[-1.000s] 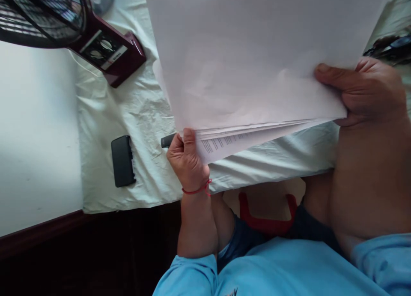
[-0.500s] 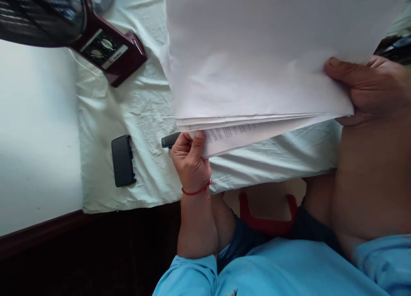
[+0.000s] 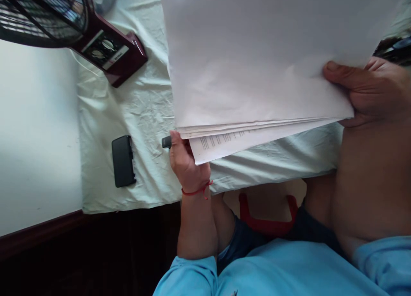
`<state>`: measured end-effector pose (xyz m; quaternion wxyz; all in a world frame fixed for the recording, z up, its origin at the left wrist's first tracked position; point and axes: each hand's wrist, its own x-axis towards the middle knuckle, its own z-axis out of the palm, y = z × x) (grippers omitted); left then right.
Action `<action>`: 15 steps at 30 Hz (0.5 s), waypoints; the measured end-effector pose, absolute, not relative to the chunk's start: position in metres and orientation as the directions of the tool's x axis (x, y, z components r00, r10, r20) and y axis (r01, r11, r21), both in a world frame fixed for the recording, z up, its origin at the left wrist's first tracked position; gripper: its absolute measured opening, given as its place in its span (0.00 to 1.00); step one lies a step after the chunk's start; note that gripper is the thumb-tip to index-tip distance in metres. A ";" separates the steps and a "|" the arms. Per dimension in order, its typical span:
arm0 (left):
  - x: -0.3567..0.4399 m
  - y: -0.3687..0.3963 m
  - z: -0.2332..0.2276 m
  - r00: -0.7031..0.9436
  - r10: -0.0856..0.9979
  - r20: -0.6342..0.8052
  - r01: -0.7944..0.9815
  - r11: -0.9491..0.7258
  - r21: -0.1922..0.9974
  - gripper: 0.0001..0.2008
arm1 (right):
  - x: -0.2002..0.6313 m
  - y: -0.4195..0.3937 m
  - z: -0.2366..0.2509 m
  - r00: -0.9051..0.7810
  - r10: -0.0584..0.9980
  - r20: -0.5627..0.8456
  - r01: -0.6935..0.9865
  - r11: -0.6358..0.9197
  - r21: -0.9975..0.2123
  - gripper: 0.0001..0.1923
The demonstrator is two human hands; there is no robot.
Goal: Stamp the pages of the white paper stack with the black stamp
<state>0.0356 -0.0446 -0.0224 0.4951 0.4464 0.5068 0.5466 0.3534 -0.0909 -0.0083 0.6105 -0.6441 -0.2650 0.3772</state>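
Observation:
A thick stack of white paper sheets [image 3: 253,64] hangs over the bed-like surface, its top face blank. Along the lower edge several sheets fan apart, and a printed sheet [image 3: 215,144] with lines of text shows beneath them. My right hand [image 3: 369,88] is closed on the stack's right side, thumb on top and fingers underneath. At the lower left corner is my left hand [image 3: 189,165], a red string round its wrist. Its thumb rests beside the sheets' corner, while the printed sheet hides most of its fingers, so its grip cannot be made out.
A pale green cloth [image 3: 147,171] covers the surface. On it lie a black phone-like case [image 3: 123,161] and a small dark object [image 3: 166,142] partly behind my left hand. A maroon fan [image 3: 125,56] stands at upper left. Below the edge is a red plastic stool [image 3: 268,225].
My left thumb has come off the printed sheet and moved left to the stack's corner. That sheet's free corner now hangs in front of my left palm. My right hand keeps its hold.

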 end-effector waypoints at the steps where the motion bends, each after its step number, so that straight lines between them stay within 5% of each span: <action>1: 0.035 -0.044 -0.021 -0.107 0.994 -0.021 -0.147 0.005 0.989 0.28 | 0.353 -0.091 -0.008 0.579 0.798 -0.170 -0.129 -0.116 -0.985 0.16; 5: 0.036 -0.044 -0.020 -0.119 0.993 -0.006 -0.317 -0.032 0.948 0.22 | 0.349 -0.090 -0.005 0.593 0.778 -0.208 -0.175 -0.128 -0.976 0.17; 15: 0.035 -0.046 -0.026 -0.243 0.969 0.055 -0.186 -0.102 0.977 0.26 | 0.351 -0.090 -0.008 0.593 0.785 -0.181 -0.106 -0.147 -0.983 0.17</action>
